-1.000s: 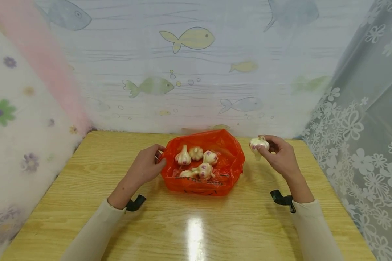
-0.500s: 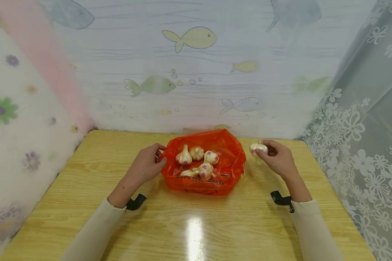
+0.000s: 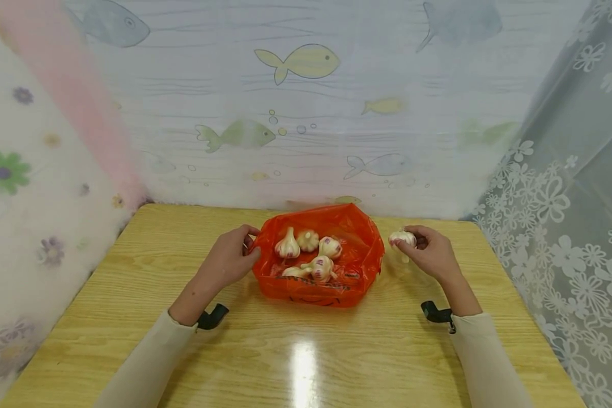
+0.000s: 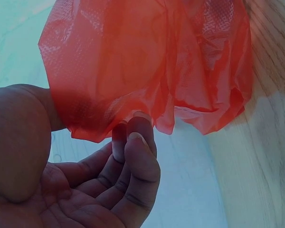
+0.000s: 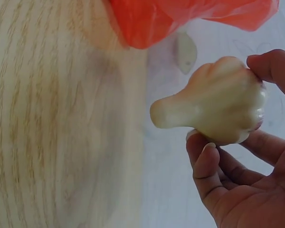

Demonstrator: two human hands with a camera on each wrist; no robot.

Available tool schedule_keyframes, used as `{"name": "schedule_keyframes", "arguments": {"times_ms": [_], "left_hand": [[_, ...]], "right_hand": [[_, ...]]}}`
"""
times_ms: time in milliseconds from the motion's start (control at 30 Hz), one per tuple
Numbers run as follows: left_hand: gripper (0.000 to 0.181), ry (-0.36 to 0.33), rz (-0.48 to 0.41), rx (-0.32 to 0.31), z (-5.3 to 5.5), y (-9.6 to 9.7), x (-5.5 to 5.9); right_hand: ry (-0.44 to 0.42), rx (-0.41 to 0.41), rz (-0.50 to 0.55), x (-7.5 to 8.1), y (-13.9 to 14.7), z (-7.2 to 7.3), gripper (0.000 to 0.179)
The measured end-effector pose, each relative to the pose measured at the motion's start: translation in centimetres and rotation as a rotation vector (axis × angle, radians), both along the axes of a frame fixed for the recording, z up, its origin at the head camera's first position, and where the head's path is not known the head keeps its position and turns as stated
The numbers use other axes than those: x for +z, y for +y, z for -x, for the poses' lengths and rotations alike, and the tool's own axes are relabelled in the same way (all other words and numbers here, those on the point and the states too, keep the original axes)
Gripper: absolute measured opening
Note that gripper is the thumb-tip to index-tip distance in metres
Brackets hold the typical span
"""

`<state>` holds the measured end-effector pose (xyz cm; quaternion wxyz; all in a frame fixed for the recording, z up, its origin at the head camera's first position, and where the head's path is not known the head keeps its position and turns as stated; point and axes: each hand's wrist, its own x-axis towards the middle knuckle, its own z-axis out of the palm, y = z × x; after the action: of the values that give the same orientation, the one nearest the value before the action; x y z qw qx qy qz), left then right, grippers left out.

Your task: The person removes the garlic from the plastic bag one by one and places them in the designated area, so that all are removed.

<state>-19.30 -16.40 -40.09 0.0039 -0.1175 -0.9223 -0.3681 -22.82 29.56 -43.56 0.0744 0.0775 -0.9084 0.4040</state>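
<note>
A red plastic bag (image 3: pixel 357 238) stands with its mouth spread wide at the middle of the table, several white garlic bulbs (image 3: pixel 320 268) lying inside. My left hand (image 3: pixel 229 255) pinches the bag's left edge between thumb and fingers, which the left wrist view shows close up. To the right of the bag, my right hand (image 3: pixel 433 249) holds one garlic bulb (image 5: pixel 218 104) between thumb and fingertips, its stem pointing down toward the table. Purple marks show on the bulb's skin in the head view.
The wooden table (image 3: pixel 265 357) reaches back to a wall hanging (image 3: pixel 306 102) printed with fish. A flowered curtain (image 3: pixel 571 238) closes off the right side, another flowered sheet (image 3: pixel 51 215) the left. A dark strap piece (image 3: pixel 213 317) sits at each wrist.
My right hand has moved slightly down with the garlic bulb, bringing it nearer the table. The left hand keeps its pinch on the bag, which stays in place.
</note>
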Motion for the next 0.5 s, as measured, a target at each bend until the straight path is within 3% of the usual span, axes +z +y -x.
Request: {"name": "schedule_keyframes", "arguments": {"times_ms": [500], "left_hand": [[0.038, 0.001, 0.009, -0.003, 0.03, 0.03, 0.08]], "right_hand": [[0.069, 0.004, -0.168, -0.97, -0.71, 0.18, 0.05]]}}
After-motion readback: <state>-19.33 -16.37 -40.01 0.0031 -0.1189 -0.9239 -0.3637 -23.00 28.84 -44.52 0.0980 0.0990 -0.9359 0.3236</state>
